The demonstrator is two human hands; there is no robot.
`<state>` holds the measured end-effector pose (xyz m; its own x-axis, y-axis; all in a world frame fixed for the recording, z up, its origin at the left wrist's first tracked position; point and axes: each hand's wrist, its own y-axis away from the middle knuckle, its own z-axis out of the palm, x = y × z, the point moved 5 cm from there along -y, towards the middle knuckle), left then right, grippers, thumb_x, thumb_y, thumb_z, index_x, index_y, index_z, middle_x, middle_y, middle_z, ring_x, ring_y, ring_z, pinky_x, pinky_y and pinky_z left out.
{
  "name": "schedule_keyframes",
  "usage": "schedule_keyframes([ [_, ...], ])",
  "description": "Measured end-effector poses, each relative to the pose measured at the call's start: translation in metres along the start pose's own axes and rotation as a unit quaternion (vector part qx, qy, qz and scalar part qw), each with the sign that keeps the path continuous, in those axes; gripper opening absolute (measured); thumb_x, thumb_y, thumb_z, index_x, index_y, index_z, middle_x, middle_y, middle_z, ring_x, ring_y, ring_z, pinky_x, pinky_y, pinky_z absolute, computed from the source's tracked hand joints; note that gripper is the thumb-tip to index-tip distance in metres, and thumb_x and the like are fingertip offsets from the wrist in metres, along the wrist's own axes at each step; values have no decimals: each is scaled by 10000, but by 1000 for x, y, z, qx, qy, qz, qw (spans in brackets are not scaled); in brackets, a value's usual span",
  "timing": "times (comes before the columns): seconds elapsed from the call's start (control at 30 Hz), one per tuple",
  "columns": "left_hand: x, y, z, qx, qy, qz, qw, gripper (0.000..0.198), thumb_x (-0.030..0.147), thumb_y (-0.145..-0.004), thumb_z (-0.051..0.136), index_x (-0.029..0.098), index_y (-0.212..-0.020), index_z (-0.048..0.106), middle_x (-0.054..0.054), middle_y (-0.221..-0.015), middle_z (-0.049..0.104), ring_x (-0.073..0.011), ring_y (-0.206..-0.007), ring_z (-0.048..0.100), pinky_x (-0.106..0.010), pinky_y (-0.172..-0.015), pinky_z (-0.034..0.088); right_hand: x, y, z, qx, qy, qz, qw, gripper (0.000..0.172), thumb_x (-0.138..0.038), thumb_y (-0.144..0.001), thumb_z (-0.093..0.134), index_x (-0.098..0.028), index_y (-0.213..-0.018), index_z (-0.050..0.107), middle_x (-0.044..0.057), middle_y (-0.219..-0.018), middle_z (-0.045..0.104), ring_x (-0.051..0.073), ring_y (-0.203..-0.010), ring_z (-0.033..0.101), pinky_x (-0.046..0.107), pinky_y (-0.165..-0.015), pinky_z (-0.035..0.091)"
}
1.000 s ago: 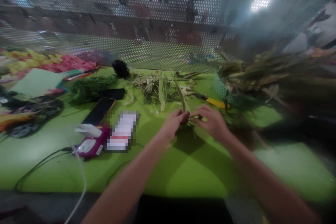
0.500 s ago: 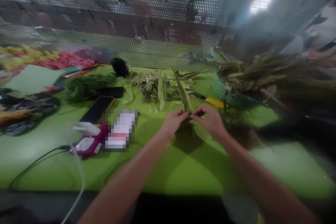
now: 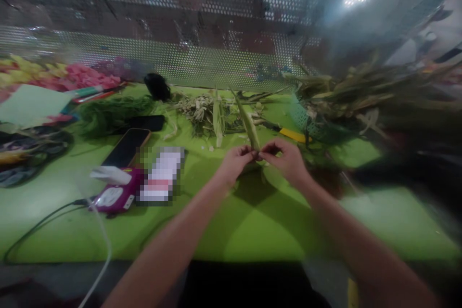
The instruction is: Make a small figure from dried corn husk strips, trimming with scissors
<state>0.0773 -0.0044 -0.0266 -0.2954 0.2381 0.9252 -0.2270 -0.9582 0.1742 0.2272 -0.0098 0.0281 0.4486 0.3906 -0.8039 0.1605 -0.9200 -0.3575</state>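
Note:
A long, narrow, pale green leaf [image 3: 246, 119] points up and away from me, its near end between my fingertips. My left hand [image 3: 235, 162] pinches that end from the left. From the right, my right hand [image 3: 284, 158] pinches at the same spot, the fingertips of both hands almost touching. The exact grip is small and partly hidden by the fingers. Just beyond lies a similar leaf [image 3: 218, 121], beside a heap of dry plant scraps [image 3: 198, 110]. A yellow-handled tool [image 3: 293, 134] rests past my right hand.
On the right, a green basket [image 3: 302, 114] overflows with long dry leaves [image 3: 346, 91]. To the left are a dark phone [image 3: 127, 148], a purple plug-in device [image 3: 119, 193] with cables, and green netting [image 3: 111, 113]. A perforated metal screen [image 3: 173, 53] stands at the back.
The view has shifted slightly, so the table's contents sit a little further left and higher. Both hands stay at the leaf's near end, with only slight finger movement.

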Motion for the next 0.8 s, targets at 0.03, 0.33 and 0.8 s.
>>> schedule_keyframes([
  [0.03,0,0,-1,5,4,-3,1000,164,262,-703,789,139,-764,699,-28,-718,698,-111,-724,634,-262,-803,514,-1,0,-1,-6,5,-14,1000,54,-262,-786,711,-210,-794,698,14,-746,701,170,-701,628,302,-666,500],
  [0.33,-3,0,0,1,59,-43,997,114,177,-737,770,120,-749,672,-16,-705,675,-69,-645,604,-207,-722,516,-8,1,-4,-57,108,-135,983,93,-263,-878,678,-266,-918,761,28,-871,719,185,-799,651,319,-721,528],
  [0.8,3,4,8,-22,-14,10,1000,89,212,-826,673,134,-800,708,-38,-740,700,-113,-725,638,-243,-745,482,-2,0,-2,-19,135,-94,986,43,-182,-851,667,-191,-811,654,12,-777,649,151,-707,588,262,-646,442],
])
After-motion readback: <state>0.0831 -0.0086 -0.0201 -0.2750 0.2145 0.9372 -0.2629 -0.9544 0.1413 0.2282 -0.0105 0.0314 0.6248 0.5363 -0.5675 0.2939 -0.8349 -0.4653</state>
